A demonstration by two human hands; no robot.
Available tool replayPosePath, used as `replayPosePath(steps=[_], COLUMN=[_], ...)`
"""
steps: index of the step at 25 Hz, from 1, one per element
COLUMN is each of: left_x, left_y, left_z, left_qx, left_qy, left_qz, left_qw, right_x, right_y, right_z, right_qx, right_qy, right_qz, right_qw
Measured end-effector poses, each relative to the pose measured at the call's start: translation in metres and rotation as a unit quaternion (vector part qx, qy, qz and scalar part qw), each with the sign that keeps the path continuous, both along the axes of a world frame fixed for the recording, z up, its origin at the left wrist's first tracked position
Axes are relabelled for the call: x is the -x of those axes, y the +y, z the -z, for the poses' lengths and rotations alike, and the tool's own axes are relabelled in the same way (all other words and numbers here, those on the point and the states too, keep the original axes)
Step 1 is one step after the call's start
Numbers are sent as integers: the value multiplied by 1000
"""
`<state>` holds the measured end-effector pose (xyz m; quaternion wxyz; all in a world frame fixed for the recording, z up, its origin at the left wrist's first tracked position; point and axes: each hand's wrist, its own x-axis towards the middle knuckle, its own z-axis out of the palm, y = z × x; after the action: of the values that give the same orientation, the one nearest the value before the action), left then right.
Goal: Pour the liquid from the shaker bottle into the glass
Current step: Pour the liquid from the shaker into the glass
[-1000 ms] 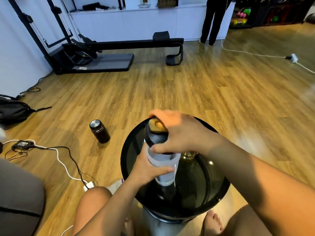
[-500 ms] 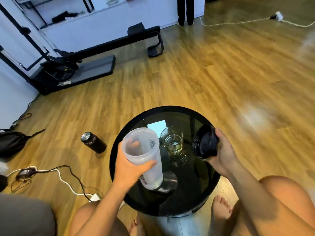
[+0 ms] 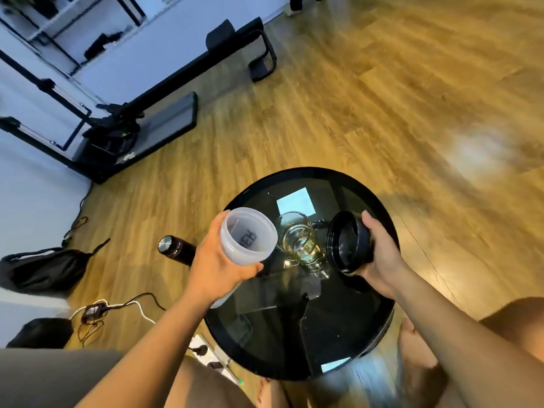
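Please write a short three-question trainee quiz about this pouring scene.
1. True or false: the lid is off the shaker.
2. Which hand holds the shaker: A) left hand B) right hand?
3. Fill in: the glass stands on the round black ____.

Key: 1 true; 2 A; 3 table.
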<state>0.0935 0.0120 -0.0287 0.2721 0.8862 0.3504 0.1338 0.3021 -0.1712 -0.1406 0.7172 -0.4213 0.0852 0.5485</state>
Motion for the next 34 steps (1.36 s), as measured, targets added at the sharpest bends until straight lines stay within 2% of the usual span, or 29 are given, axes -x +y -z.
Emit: replayPosePath(steps=[4,11,16,25,34], left_x=[-3,-11,-11,-13,-19], left_y=[-1,5,9,11,8], left_z=[-2,-1,-1,-5,-8], left_qx=[-39,-89,-99,-143,-162], left_qy=[39,58,100,135,168], left_qz=[5,26,22,51,36], left_qw=[998,994,990,979,972], right_x=[1,4,5,5,5], right_y=[2,4,2,2,1], right_z=[3,4,1,1,-1], right_qx=[14,20,20,25,26], right_qy=[-2,-21,-32,-31,-26], right_qz=[-3,-25,-28,-36,-43], right_qw=[1000,999,999,999,998])
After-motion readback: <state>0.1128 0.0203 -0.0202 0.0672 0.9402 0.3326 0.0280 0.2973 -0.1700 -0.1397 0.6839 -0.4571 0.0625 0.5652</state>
